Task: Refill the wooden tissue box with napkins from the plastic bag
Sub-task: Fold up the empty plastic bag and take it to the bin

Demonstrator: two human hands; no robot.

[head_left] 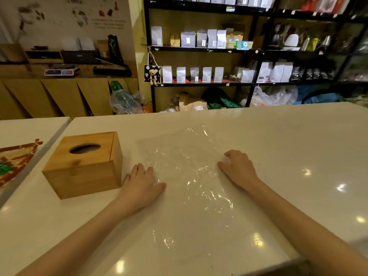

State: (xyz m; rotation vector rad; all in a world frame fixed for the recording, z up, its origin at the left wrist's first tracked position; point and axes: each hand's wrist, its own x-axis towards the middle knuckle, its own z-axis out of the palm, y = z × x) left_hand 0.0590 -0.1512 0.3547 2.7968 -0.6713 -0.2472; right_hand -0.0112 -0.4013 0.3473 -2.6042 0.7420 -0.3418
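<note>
One clear plastic bag (185,168) lies flat on the white counter (278,140) just right of one closed wooden box (83,164), both hands pressing its edges: left hand (142,183) fingers together, right hand (238,167) fingers curled.

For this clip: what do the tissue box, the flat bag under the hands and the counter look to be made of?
Tissue box: light wood, possibly bamboo, matte; grain lines and a darker knot show on its lid.
Plastic bag: thin clear film, glossy; the counter shows through and its creases catch glints.
Counter: pale cream, polished, mirroring ceiling lights; stone or a solid-surface composite, which one cannot be told.
</note>
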